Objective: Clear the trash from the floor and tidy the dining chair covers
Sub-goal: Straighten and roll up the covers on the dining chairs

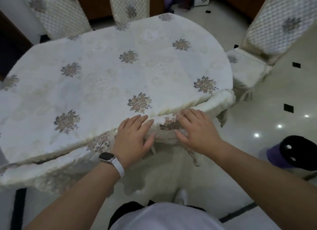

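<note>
A cream chair cover with a brown flower motif sits over the top of the chair back right in front of me, tucked against the table edge. Its fabric hangs down the chair back toward my legs. My left hand, with a white-strapped watch on the wrist, lies on the cover's left end, fingers straight and thumb against the fabric. On the cover's right end rests my right hand, fingers spread and fairly flat. No trash shows on the floor near me.
The oval table wears a white flowered cloth. Quilted covered chairs stand at the back left, back middle and right. A purple and black object sits on the tiled floor at my right.
</note>
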